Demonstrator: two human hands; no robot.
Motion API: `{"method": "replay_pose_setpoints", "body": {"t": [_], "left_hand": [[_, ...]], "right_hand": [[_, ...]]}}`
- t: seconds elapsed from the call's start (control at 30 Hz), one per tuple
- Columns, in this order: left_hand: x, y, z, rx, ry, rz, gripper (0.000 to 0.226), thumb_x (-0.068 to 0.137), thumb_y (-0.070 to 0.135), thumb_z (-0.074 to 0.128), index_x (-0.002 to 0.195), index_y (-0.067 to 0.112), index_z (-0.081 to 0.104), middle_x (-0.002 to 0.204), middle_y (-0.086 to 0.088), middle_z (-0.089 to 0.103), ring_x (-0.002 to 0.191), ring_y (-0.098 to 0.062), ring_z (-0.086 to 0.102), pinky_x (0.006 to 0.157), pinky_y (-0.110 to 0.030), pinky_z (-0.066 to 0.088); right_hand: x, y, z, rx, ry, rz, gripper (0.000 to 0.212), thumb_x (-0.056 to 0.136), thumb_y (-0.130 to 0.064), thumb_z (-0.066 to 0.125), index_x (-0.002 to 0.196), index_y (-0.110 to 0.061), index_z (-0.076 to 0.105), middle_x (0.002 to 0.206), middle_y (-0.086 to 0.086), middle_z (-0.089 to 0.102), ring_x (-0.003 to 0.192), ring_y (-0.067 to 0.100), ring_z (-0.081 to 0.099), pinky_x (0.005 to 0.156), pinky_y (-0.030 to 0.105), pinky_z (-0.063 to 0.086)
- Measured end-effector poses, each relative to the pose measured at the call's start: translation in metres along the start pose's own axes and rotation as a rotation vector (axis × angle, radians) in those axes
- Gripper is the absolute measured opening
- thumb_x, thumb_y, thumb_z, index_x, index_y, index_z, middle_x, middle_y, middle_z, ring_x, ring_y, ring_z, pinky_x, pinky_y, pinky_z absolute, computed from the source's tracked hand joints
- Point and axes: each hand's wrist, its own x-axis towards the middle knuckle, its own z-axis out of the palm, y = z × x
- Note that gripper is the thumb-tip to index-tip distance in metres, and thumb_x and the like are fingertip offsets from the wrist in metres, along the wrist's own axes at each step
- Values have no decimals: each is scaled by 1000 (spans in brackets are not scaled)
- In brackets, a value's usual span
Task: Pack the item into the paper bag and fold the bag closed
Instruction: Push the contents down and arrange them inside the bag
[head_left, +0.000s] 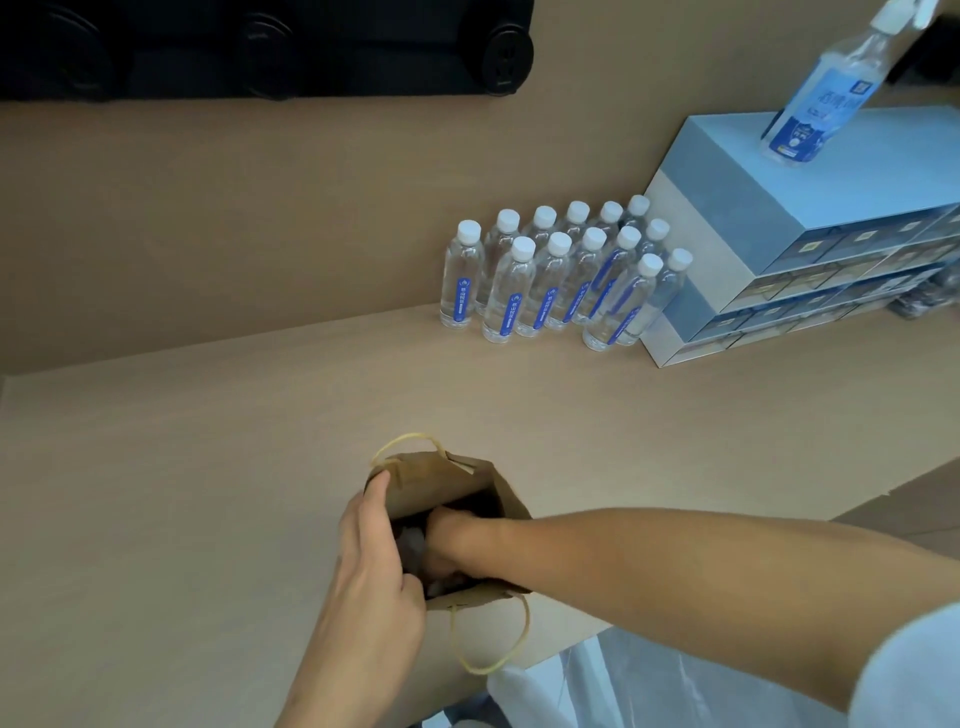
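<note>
Paper bag stands on desk, near its front edge, mouth up. Left hand on bag's left rim; right hand inside the bag. Water bottles clustered at desk rear, against wall. Stacked boxes just right of them; spray bottle on top.

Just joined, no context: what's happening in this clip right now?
A person is packing a brown paper bag that stands open on the table. The left hand holds the bag's near-left edge open, while the right hand reaches down inside it, apparently placing a dark item that is mostly hidden. The bag is not folded yet. Water bottles and stacked blue boxes sit untouched behind.
</note>
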Motion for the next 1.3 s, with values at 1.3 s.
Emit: {"method": "replay_pose_setpoints", "body": {"t": [1.3], "left_hand": [[-9, 7, 0, 20, -47, -2, 86, 83, -11, 38, 151, 28, 3, 157, 7, 8, 137, -12, 24, 102, -18, 22]], "right_hand": [[-20, -9, -1, -344, 68, -147, 33, 94, -19, 48, 125, -7, 53, 125, 17, 58, 110, 34, 59, 85, 39, 49]]}}
